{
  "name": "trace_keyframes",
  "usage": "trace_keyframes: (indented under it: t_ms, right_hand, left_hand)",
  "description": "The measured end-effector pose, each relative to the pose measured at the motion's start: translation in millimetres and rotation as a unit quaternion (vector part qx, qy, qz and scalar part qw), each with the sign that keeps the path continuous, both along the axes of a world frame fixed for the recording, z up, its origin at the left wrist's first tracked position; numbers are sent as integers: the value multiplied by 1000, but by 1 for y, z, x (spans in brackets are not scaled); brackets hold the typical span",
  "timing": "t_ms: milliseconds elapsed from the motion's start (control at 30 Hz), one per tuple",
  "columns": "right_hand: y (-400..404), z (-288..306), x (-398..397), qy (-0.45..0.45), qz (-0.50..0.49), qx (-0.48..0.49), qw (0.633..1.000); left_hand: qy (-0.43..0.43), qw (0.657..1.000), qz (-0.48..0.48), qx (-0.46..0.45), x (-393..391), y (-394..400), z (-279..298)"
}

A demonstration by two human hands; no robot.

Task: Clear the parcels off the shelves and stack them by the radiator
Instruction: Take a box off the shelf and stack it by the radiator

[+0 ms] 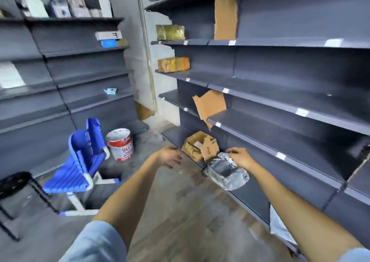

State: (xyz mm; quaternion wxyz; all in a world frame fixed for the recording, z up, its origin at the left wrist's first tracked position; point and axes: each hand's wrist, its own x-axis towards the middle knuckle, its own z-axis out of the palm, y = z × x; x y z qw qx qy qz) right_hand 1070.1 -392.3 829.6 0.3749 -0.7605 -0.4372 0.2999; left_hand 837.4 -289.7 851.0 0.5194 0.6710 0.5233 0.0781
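- Right now R hand (pixel 241 157) has fingers curled down onto top edge of silver bag (pixel 227 173), pinching its crinkled plastic; thumb side blurred, so exact grip unclear.
- Silver bag sits at front lip of bottom shelf (pixel 250 193) on R-side rack, partly overhanging floor.
- L hand (pixel 170 156) spread loose, fingers relaxed, holding nothing; hovers over floor just L of bottom shelf's front edge, near brown box (pixel 197 145), not touching it as far as can be told.
- Brown box lies just behind the bag on same shelf, flaps open, touching or nearly touching bag.
- Both forearms bare, pale blue sleeves (pixel 96 243) at bottom of frame.
- Higher up R rack: gold parcel (pixel 170 32) on an upper shelf, orange-brown parcel (pixel 173 64) on shelf below, both at far L end.
- Torn cardboard (pixel 210 106) pokes out between mid shelves; another cardboard strip (pixel 225 15) stands up top.
- White packet (pixel 280 227) leans at floor level under R arm.
- L side: blue chair (pixel 84 153), paint bucket (pixel 120 143) beside it on floor, black stool (pixel 14 183) at far L.
- L rack (pixel 80 47) holds blurred boxes up top.
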Motion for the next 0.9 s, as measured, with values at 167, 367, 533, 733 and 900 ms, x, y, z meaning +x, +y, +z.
trace_keyframes:
  t_ms: [167, 367, 533, 733, 900]
  right_hand:
    - [142, 29, 50, 39, 7, 11, 999]
    - [304, 41, 59, 82, 40, 8, 996]
    - [429, 39, 55, 102, 60, 21, 993]
    - [605, 68, 41, 109, 41, 73, 990]
    - [746, 107, 32, 101, 14, 86, 991]
  left_hand:
    - [-9, 999, 33, 17, 34, 119, 39]
    - [-18, 998, 35, 43, 65, 253, 58]
    - [-35, 996, 59, 49, 75, 390, 43]
    - [-38, 997, 20, 66, 68, 588, 45]
    - [-40, 996, 15, 80, 54, 757, 82]
